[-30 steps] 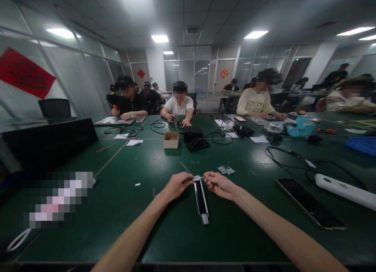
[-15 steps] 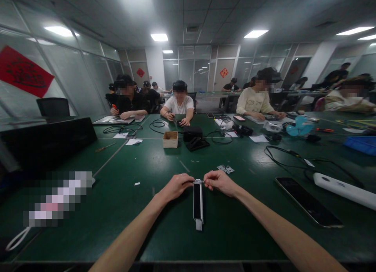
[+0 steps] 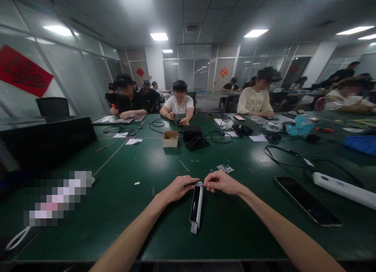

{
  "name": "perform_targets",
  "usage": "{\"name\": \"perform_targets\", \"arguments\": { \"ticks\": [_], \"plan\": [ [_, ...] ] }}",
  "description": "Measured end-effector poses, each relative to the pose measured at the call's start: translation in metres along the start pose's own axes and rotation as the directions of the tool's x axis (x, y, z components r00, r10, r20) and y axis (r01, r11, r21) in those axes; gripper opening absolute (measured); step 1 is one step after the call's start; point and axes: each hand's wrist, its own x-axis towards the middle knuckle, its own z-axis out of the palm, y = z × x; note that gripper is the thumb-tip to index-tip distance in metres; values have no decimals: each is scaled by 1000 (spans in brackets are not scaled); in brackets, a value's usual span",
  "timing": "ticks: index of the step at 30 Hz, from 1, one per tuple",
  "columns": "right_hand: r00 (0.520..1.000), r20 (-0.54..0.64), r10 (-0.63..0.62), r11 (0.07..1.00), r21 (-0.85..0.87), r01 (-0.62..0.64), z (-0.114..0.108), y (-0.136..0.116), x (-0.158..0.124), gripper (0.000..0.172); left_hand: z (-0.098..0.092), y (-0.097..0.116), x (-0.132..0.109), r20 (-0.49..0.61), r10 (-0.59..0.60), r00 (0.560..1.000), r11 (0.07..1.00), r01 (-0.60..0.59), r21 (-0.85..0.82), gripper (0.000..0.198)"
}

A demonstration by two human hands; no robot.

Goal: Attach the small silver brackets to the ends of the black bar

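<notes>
A slim, long device (image 3: 196, 207) with a white side, a black inset face and a pale tab at its near end lies on the green table in front of me. My left hand (image 3: 179, 188) closes its fingertips on the device's far end from the left. From the right, my right hand (image 3: 222, 183) pinches close against that same end. Whatever sits between the right fingertips is too small to make out. Just beyond the right hand are small metal plates (image 3: 225, 168) and a few tiny pieces.
A phone (image 3: 307, 200) and a white power strip (image 3: 343, 188) with a cable lie to the right. Ahead stand a small cardboard box (image 3: 170, 139) and a black box (image 3: 192, 133). A blurred-out pale object (image 3: 60, 199) lies left. Several people sit across the table.
The device's near end has swung slightly to the left and towards me, so it lies more slanted. Both hands stay at its far end, the left fingers reaching slightly further over it.
</notes>
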Motion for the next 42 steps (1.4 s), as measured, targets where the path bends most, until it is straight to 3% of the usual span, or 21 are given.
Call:
{"name": "perform_targets", "arguments": {
  "ticks": [3, 6, 10, 14, 21, 26, 31, 36, 39, 42],
  "plan": [
    [998, -64, 20, 999, 43, -17, 2, 6, 3, 31, -5, 5, -1, 23, 17, 1000, 1000, -17, 8, 30],
    [986, -153, 62, 973, 231, -25, 5, 15, 7, 28, -7, 10, -1, 1, 2, 1000, 1000, -2, 12, 25],
    [979, -164, 119, 858, 514, -18, 12, 21, 10, 24, -6, 9, -1, -43, -19, 999, 1000, 20, 17, 22],
    [978, -138, 156, 742, 670, -24, 18, 19, 12, 21, -7, 10, -2, -74, -27, 997, 999, 28, 20, 21],
    [955, -221, 199, 659, 751, 37, 23, 18, 17, 18, -7, 10, -2, -112, -37, 993, 996, 45, 75, 19],
    [945, -202, 256, 562, 827, 24, 26, 16, 19, 13, -2, 7, -2, -123, -32, 992, 989, 49, 138, 18],
    [900, -262, 348, 512, 857, 52, 33, 9, 20, 6, -6, 12, -2, -125, -48, 991, 984, 69, 166, 16],
    [884, -226, 409, 430, 902, 31, 35, 6, 21, 6, -8, 17, -2, -112, -80, 990, 979, 100, 180, 16],
    [894, -239, 379, 479, 877, 32, 36, 10, 21, 7, -7, 16, -2, -102, -89, 991, 978, 106, 179, 15],
    [899, -327, 290, 641, 764, 71, 36, 17, 21, 14, -6, 15, -1, -96, -97, 991, 979, 112, 168, 16]
  ]
}}
